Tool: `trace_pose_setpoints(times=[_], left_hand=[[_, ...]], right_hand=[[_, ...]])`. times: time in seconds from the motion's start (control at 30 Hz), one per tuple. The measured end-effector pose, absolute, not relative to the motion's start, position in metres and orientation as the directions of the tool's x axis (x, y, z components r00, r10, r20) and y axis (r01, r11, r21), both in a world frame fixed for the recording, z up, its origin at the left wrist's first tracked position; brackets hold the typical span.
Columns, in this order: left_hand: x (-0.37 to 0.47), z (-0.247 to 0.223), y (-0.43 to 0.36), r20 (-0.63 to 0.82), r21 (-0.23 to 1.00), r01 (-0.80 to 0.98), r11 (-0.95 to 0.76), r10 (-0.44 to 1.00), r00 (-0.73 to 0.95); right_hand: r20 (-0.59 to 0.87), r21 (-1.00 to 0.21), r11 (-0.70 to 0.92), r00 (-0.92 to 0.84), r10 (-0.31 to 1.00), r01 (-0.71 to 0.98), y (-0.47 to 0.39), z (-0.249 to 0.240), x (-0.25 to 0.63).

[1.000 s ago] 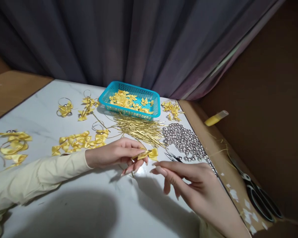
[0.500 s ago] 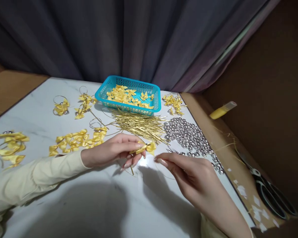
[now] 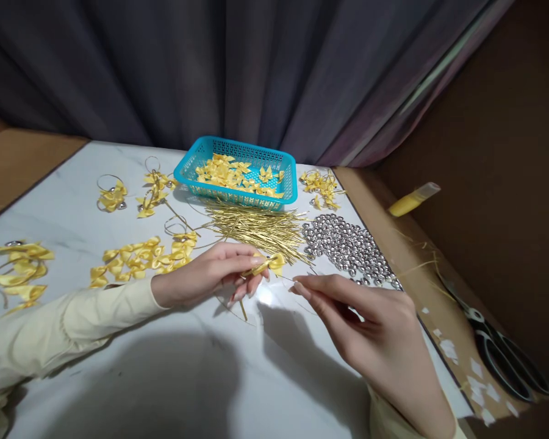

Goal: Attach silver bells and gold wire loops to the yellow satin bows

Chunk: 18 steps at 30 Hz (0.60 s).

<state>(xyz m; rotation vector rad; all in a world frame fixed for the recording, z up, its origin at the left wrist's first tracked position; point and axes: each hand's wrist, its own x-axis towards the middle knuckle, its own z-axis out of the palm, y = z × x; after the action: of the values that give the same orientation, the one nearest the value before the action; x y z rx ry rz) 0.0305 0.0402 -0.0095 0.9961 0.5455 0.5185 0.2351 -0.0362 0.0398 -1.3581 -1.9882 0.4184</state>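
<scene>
My left hand (image 3: 231, 268) pinches a yellow satin ribbon bow (image 3: 274, 263) between thumb and fingers above the middle of the white table. Just to its right, my right hand (image 3: 348, 311) is closed, thumb and fingertip together on a thin dark thread (image 3: 287, 278). That strand runs straight from the bow to the fingertips; whether part of it is a needle I cannot tell. Below the hands, a fine loop hangs near the tabletop. Behind the left hand lies a heap of gold twist ties (image 3: 256, 228). Silver beads or bells (image 3: 348, 244) are spread beyond the right hand.
A blue plastic basket (image 3: 238, 196) holds more yellow bows. Loose bows (image 3: 137, 256) and bows with gold loops (image 3: 112, 195) lie at the left. Black-handled scissors (image 3: 503, 360), paper scraps (image 3: 478, 387) and a yellow tube (image 3: 412, 200) sit along the right side.
My right hand has drawn slightly right and up from the bow, and a straight stretch of thread now shows between them. My left hand keeps its hold on the bow.
</scene>
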Motion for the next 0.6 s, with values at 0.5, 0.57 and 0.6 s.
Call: trace_pose_setpoints(times=[0.5, 0.57, 0.6], left_hand=[[0.03, -0.008, 0.039, -0.191, 0.816, -0.239, 0.527, 0.635, 0.748], [0.03, -0.008, 0.039, -0.185, 0.813, -0.24, 0.53, 0.627, 0.757], [0.03, -0.007, 0.038, -0.182, 0.81, -0.243, 0.534, 0.623, 0.761]], right_hand=[[0.424, -0.62, 0.366, -0.097, 0.901, 0.694, -0.035, 0.036, 0.243], [0.51, -0.673, 0.402, -0.004, 0.86, 0.621, -0.037, 0.032, 0.237], [0.545, -0.682, 0.432, 0.017, 0.838, 0.59, -0.038, 0.028, 0.235]])
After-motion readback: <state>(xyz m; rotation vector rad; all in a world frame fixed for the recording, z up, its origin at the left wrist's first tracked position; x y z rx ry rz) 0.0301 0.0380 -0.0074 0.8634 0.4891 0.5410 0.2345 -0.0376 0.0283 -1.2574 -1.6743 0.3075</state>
